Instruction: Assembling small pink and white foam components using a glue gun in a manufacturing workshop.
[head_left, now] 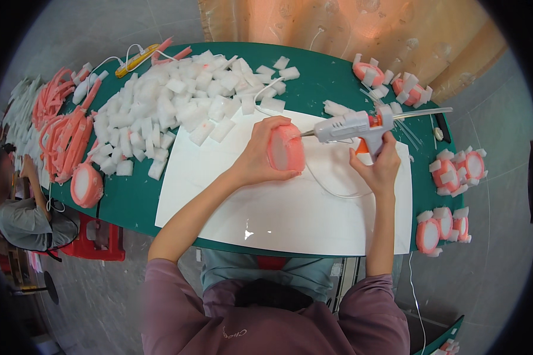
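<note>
My left hand (259,155) is closed round a round piece (280,151) with a pale flat face and a pink foam rim, held up over a white board (231,204). In my right hand (378,167) is a white and grey hot glue gun (349,126) with an orange trigger, a clear glue stick (423,112) poking out of its back. The gun's nozzle points left and meets, or nearly meets, the upper right of the pink rim; I cannot tell which. A white cord (331,190) curves over the board below the gun.
White foam blocks (177,94) are heaped at the back left, beside pink foam strips (65,145) and a yellow power strip (137,61). Pink rounds with white blocks attached (427,235) line the green table's right side. Another person (26,216) sits at far left near a red stool (95,239).
</note>
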`<act>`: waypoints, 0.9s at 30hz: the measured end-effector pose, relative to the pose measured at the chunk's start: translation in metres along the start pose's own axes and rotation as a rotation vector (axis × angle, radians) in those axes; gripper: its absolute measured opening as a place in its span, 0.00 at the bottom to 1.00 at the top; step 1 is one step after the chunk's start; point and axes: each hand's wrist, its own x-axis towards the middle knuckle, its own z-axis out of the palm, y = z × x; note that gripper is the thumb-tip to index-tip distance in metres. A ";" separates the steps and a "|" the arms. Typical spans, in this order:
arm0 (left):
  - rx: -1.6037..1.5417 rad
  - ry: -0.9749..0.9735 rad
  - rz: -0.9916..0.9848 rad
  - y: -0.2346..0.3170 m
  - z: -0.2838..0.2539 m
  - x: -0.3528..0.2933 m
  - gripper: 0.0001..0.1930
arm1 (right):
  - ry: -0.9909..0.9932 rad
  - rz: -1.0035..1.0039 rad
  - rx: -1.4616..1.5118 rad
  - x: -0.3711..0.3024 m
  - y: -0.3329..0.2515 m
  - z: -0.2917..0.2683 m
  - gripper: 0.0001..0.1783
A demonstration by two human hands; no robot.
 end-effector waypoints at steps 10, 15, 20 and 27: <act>-0.019 0.325 -0.094 -0.015 -0.016 0.002 0.43 | -0.258 0.499 -0.205 -0.001 0.077 -0.006 0.38; 0.148 0.339 0.050 -0.019 -0.005 0.003 0.43 | -0.564 0.700 -0.591 -0.017 0.098 -0.010 0.38; 0.127 0.345 -0.003 -0.015 -0.010 -0.003 0.42 | 0.062 0.307 0.568 0.032 -0.029 -0.064 0.17; 0.096 0.290 -0.034 -0.016 -0.006 -0.002 0.44 | -0.084 -0.339 2.908 0.050 -0.223 -0.125 0.23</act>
